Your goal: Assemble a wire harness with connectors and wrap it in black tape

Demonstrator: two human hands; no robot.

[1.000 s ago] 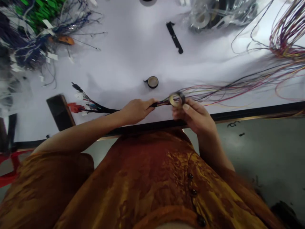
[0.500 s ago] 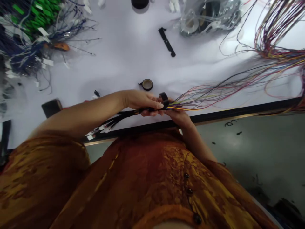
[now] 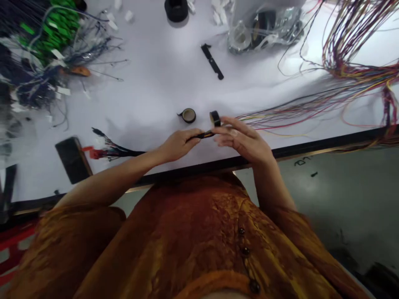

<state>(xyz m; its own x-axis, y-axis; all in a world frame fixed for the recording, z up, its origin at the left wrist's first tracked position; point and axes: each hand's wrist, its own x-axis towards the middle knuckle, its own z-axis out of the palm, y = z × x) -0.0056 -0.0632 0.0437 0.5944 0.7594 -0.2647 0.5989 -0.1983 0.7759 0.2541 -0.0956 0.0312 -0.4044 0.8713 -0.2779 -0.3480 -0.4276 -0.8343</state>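
Note:
My left hand is closed around a wire bundle wrapped in black. A short stretch of the bundle, with some orange showing, runs between my hands. At its left end are a red connector and several dark wire ends. My right hand is at the bundle's right part, fingers bent forward, with a roll of black tape at its fingertips. Loose coloured wires run off to the right beyond that hand. A second black tape roll lies flat just behind the bundle.
A dark phone lies at the left. Further back are a black flat tool, a black round object and a clear plastic bag. Wire heaps with green parts lie back left; coloured wires back right. The dark table edge runs in front.
My left hand has slid left, away from my right hand. My right hand has come from under the bundle to above it. The bundle's left end has moved up beside the phone.

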